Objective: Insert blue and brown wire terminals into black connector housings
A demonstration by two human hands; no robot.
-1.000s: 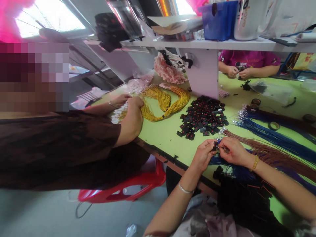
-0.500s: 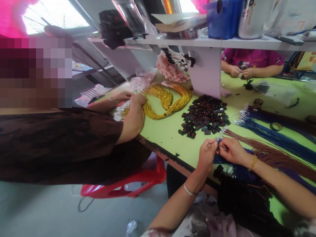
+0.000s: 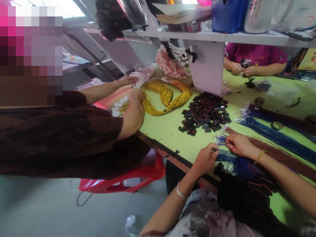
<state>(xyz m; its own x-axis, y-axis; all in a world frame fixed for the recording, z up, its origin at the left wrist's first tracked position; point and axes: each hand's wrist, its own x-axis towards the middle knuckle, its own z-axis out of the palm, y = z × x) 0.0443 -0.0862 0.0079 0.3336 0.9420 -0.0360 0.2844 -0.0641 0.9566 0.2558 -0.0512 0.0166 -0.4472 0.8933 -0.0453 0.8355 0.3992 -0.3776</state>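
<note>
Low over the table, my left hand is closed with thumb and fingertips together on a small dark piece, apparently a black connector housing, mostly hidden by the fingers. My right hand is to its right, its fingers pinched on a blue wire at the bundle of blue wires with silvery terminal ends. Brown wires run out beneath the right wrist. Beyond both hands lies a heap of black connector housings, some with red marks.
A co-worker's arm reaches over white connectors at left, beside yellow wire bundles. More blue wires and a tape roll lie right. Dark pieces pile near my lap. A shelf spans the table; another person sits beyond.
My hands were together at the small dark piece and are now apart. The right has moved to the blue wire ends; the left has drawn slightly down. The co-worker's far hand has reached toward the plastic bag.
</note>
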